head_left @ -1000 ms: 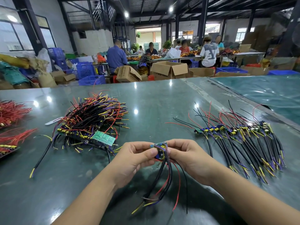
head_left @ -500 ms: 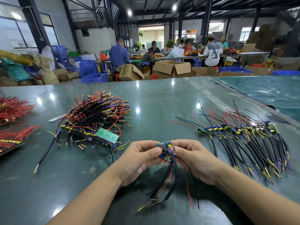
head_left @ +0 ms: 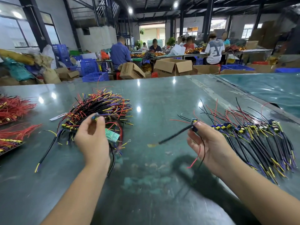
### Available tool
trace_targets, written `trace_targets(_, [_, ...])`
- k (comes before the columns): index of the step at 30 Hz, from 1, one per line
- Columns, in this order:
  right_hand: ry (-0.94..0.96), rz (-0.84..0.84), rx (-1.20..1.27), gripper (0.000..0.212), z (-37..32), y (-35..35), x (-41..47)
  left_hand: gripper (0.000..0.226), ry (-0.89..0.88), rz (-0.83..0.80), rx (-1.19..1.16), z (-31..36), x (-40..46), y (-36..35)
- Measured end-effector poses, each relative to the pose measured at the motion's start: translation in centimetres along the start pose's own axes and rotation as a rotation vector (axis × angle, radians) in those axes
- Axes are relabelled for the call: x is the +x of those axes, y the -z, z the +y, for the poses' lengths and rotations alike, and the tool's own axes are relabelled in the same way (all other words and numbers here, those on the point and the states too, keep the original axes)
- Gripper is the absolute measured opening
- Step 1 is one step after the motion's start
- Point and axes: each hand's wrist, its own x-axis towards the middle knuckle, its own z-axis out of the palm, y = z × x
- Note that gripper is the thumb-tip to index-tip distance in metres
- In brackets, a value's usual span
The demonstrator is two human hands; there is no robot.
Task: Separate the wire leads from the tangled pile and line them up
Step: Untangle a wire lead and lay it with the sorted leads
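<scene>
A sorted row (head_left: 253,140) of leaded boards already lies at the right of the table (head_left: 162,98), boards in a line at the far side and black, yellow and purple leads fanned toward the near edge. It looks like well over a dozen pieces, though the exact count cannot be read. The tangled pile (head_left: 100,109) at the left is still large, a dense heap of black, red and yellow wires with a green board (head_left: 112,135) at its near edge, so by this showing much of the work remains.

The right hand (head_left: 209,143) pinches one small board between thumb and fingers, just left of the row's end; its black lead sticks out to the left and thin red and black wires hang below the palm. That piece seems free and ready to join the row. The left hand (head_left: 92,140) is raised over the pile's near side, pinching a small blue part at its fingertips; whether this belongs to a second piece is too blurred to tell.

Red bundles (head_left: 14,109) lie at the far left.
</scene>
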Motion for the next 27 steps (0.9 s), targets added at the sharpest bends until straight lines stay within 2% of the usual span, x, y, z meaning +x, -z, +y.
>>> trace_targets(2, [-0.019, 0.037, 0.071, 0.01, -0.1, -0.1, -0.1, 0.036, 0.004, 0.009, 0.17, -0.3, 1.0, 0.7])
trace_targets(4, [-0.032, 0.04, 0.082, 0.014, -0.2, -0.3, -0.3, 0.051, -0.027, -0.067, 0.454, -0.9, 1.5, 1.2])
trace_targets(6, [-0.058, 0.005, 0.0, 0.013, -0.3, -0.5, -0.6, 0.051, -0.219, -0.086, 0.761, -0.7, 0.7, 1.0])
trace_targets(8, [-0.098, -0.067, -0.17, 0.008, 0.0, -0.7, -1.0, 0.043, -0.463, -0.132, 0.77, 0.2, -0.8, 0.3])
trace_targets(10, [-0.13, -0.127, -0.316, 0.007, 0.7, -1.0, -1.5, 0.04, -0.564, -0.417, 0.606, 1.0, -2.2, -0.2])
trace_targets(13, [-0.169, -0.197, -0.43, 0.008, 1.8, -1.5, -2.2, 0.05, -0.421, -0.986, 0.466, 1.6, -4.5, -0.3])
trace_targets(14, [-0.174, -0.232, -0.475, 0.009, 1.9, -1.7, -2.4, 0.055, -0.39, -1.108, 0.466, 1.4, -5.1, -0.4])
trace_targets(16, [-0.175, -0.28, -0.551, 0.011, 2.2, -1.7, -2.7, 0.063, -0.372, -1.243, 0.453, 0.9, -6.0, -0.5])
trace_targets(18, [-0.164, -0.313, -0.587, 0.011, 2.2, -1.7, -2.8, 0.055, -0.386, -1.265, 0.418, 0.6, -6.3, -0.8])
trace_targets(21, [-0.135, -0.338, -0.588, 0.014, 2.5, -1.8, -2.8, 0.031, -0.395, -1.206, 0.387, 0.3, -6.3, -0.9])
trace_targets(27, [-0.148, -0.397, -0.644, 0.008, 2.7, -1.5, -2.7, 0.007, 0.032, -1.055, 0.224, 0.9, -6.1, -0.9])
